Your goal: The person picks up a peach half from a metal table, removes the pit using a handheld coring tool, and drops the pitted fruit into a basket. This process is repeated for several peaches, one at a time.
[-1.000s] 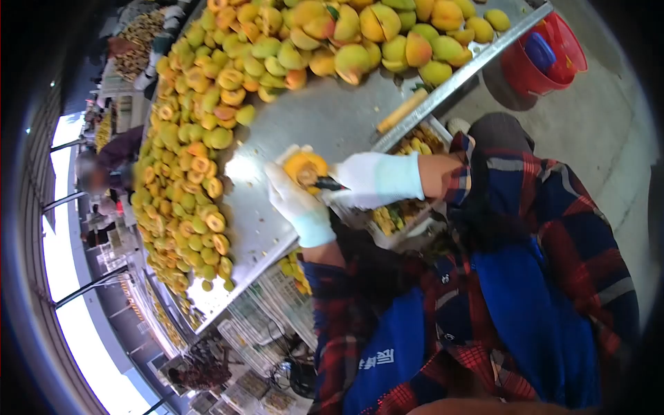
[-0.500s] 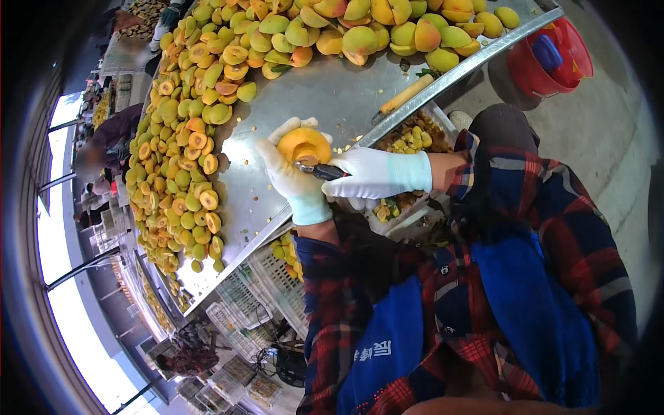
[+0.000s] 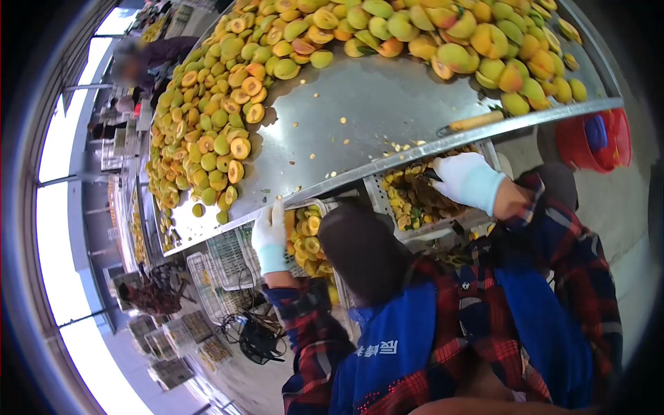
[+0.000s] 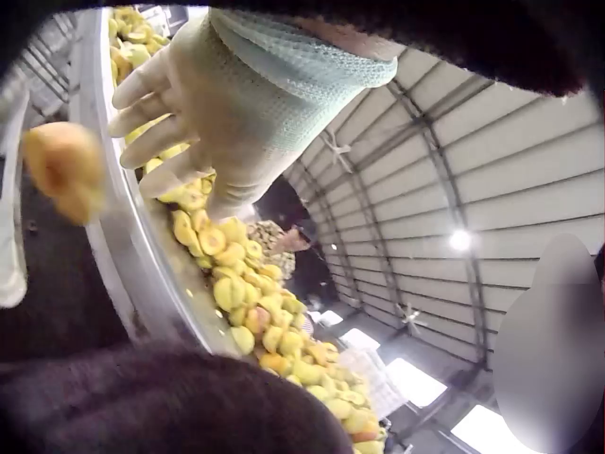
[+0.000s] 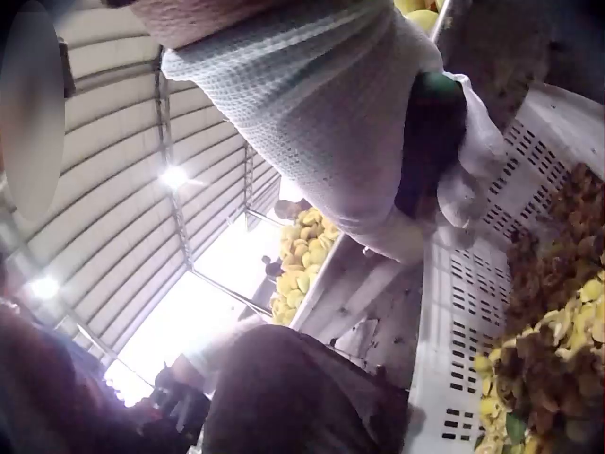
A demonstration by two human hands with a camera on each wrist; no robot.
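Note:
My gloved left hand [image 3: 270,235] is beyond the table's near edge, fingers stretched out. In the left wrist view a pitted peach half [image 4: 64,170] is in mid-air, blurred and apart from the fingers. Below that hand, cut peach halves [image 3: 310,245] fill a container. My gloved right hand [image 3: 467,181] grips a dark-handled pitting tool [image 5: 430,142], its fingers curled round the handle. That hand is over a white perforated crate [image 5: 454,322] of brown pits and yellow scraps. The tool's working end is mostly hidden in the head view.
Heaps of peaches [image 3: 228,124] lie along the far and left sides of the metal table [image 3: 346,104]. A wooden-handled tool [image 3: 477,121] rests near its raised edge. On the floor at right stands a red bucket [image 3: 570,145]. Stacked crates [image 3: 232,259] stand at left; another person [image 3: 162,59] is beyond.
My hands, earlier together at a peach half with the tool in it, have moved apart. The left has released the peach half and opened; the right has carried the tool over the scrap crate.

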